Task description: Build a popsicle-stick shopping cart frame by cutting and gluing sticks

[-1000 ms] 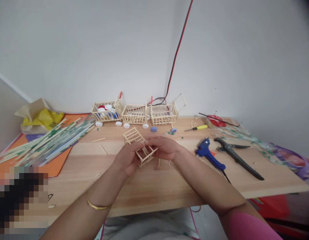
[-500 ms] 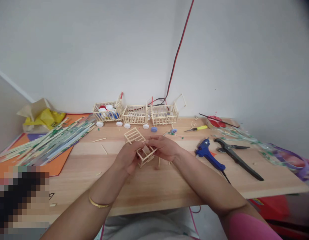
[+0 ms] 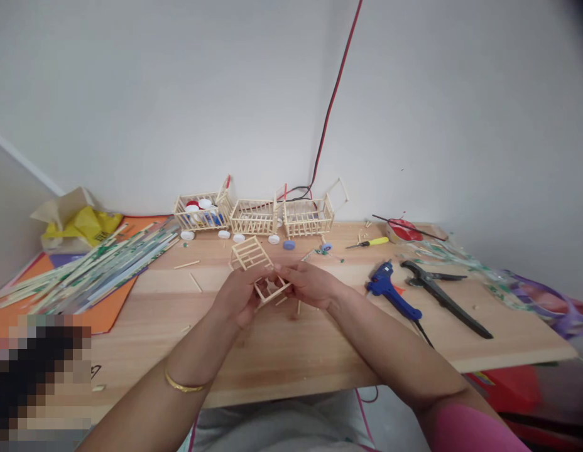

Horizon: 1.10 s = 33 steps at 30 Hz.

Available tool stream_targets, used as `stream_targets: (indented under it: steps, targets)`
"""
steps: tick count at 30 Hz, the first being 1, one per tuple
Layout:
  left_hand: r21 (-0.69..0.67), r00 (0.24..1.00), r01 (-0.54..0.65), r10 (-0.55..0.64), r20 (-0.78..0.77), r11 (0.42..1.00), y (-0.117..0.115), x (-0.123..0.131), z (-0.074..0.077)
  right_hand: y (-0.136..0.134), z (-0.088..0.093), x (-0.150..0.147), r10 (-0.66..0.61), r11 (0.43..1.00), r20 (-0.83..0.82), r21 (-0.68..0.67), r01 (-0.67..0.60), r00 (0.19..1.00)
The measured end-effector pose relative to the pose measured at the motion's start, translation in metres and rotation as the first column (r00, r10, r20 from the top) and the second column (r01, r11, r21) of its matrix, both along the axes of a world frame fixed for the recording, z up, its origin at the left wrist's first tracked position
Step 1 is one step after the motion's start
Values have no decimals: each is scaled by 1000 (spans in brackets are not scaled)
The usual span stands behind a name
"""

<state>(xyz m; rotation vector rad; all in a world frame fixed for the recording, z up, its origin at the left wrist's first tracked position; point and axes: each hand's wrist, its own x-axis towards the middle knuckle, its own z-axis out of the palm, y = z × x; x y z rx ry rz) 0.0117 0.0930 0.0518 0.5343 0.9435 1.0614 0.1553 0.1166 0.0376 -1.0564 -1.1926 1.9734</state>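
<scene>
A small frame of thin wooden sticks [image 3: 252, 254] is held between both hands above the front-middle of the table. My left hand [image 3: 242, 294] grips its left side with closed fingers, and my right hand [image 3: 313, 284] pinches its right edge; the fingertips of both meet near the frame's middle and hide part of it. Behind stand three stick carts on wheels: a left one [image 3: 201, 210] with white, red and blue items inside, a middle one [image 3: 254, 216] and a right one [image 3: 309, 216].
On the wooden table [image 3: 320, 351] lie a blue glue gun [image 3: 394, 292], black-handled cutters [image 3: 446, 301], a yellow screwdriver [image 3: 377, 241] and a red container [image 3: 404, 230]. Sticks [image 3: 98, 263] cover an orange sheet [image 3: 119, 301] at the left, near a yellow bag [image 3: 84, 227].
The stick frame has tilted slightly in my hands, its lower part turned to a different angle. The whole view has shifted a little.
</scene>
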Motion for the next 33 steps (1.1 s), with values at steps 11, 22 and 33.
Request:
stream_targets:
  steps: [11, 22, 33]
  targets:
    - [-52, 997, -50, 47, -55, 997, 2, 0, -6, 3, -3, -9, -188, 947, -56, 255, 196, 981]
    - [-57, 998, -25, 22, -52, 998, 2, 0, -7, 10, -2, -9, -303, 936, -169, 135, 327, 938]
    - [-118, 999, 28, -25, 26, 993, 2, -3, -3, 2, -1, 7, -104, 964, 221, 261, 44, 970]
